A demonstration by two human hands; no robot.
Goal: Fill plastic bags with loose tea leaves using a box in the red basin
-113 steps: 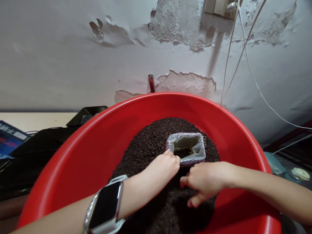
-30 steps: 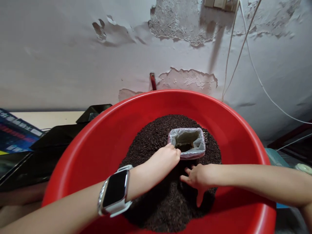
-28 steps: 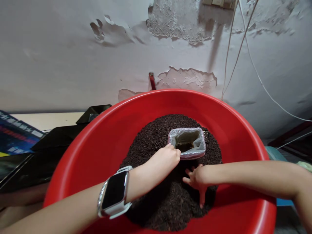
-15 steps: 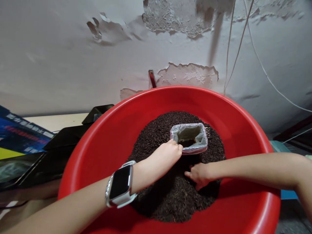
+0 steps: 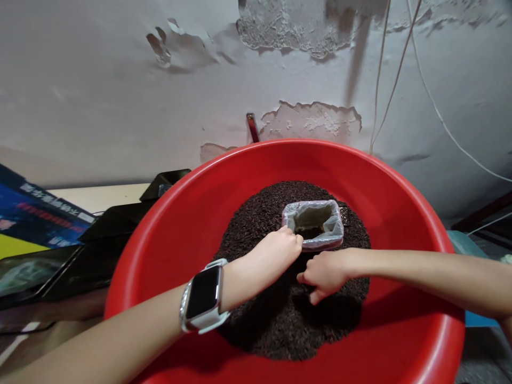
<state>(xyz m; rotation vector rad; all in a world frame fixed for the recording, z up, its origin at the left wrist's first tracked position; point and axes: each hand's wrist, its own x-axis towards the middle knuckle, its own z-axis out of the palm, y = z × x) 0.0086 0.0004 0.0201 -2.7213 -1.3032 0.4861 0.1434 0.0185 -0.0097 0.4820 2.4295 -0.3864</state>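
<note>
A big red basin [image 5: 172, 229] holds a mound of dark loose grains [image 5: 256, 224]. A small rectangular container lined with a clear plastic bag [image 5: 314, 225] stands on the mound, with a little dark material at its bottom. My left hand [image 5: 276, 256], a smartwatch on its wrist, grips the near left edge of the bag. My right hand [image 5: 326, 269] is just below the container, lifted off the mound with its fingers curled as if around a pinch of grains; what is inside them is hidden.
A peeling wall [image 5: 120, 80] rises right behind the basin, with thin cables [image 5: 400, 58] hanging at the right. Black trays and a dark device [image 5: 108, 229] lie left of the basin, beside a blue printed box [image 5: 36, 213].
My right hand, spread flat on the grains a second ago, has curled its fingers and risen toward the container. My left hand stays on the bag's edge. The view has shifted slightly.
</note>
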